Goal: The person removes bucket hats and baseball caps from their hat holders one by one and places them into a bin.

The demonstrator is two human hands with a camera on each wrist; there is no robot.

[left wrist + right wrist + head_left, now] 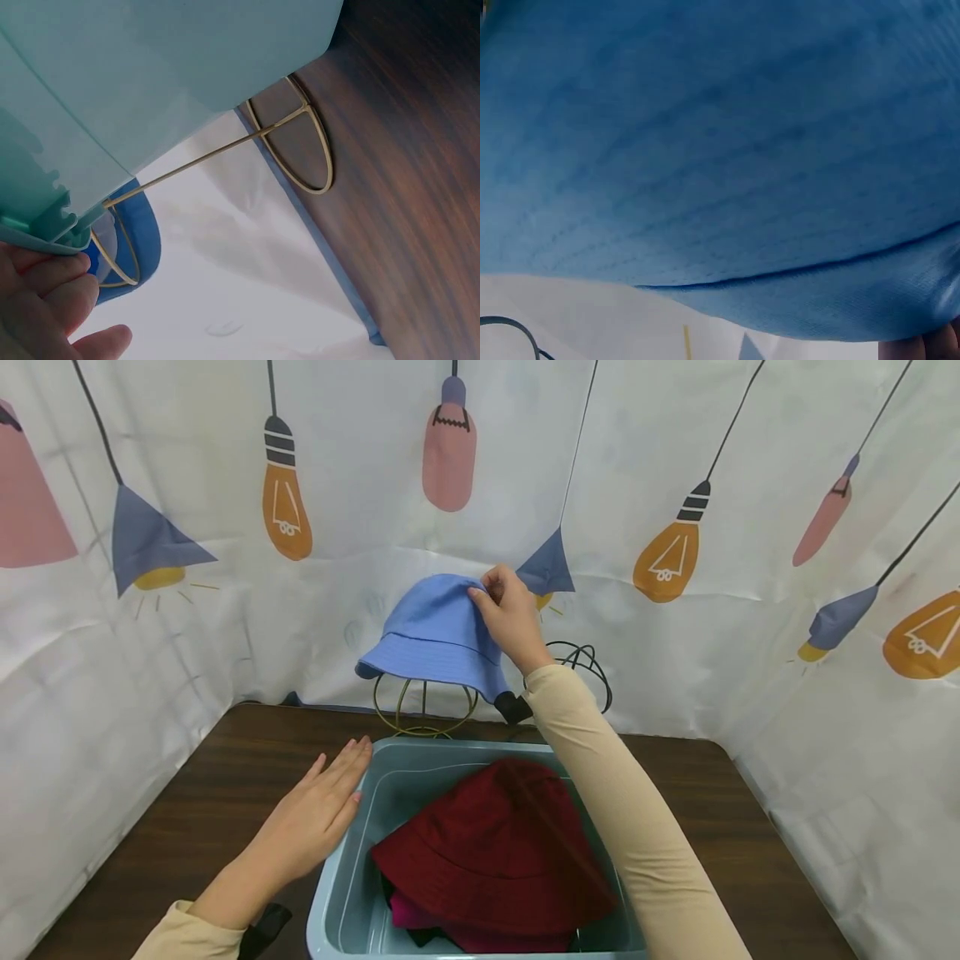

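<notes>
A light blue bucket hat (435,631) sits over the top of a gold wire stand (397,727) behind the bin. My right hand (516,618) pinches the hat's crown at its upper right side. In the right wrist view the stitched brim (720,165) fills most of the picture, with fingertips (941,341) at the lower right corner. My left hand (318,814) rests with straight fingers along the left rim of a light blue plastic bin (330,893). From the left wrist, its fingers (64,274) show at the bin's edge.
Inside the bin lie a dark red bucket hat (495,852) and a magenta cloth piece (411,914) beneath it. A black wire stand (600,681) stands behind my right forearm. White curtain (360,460) printed with lamps encloses the dark wooden table (225,793).
</notes>
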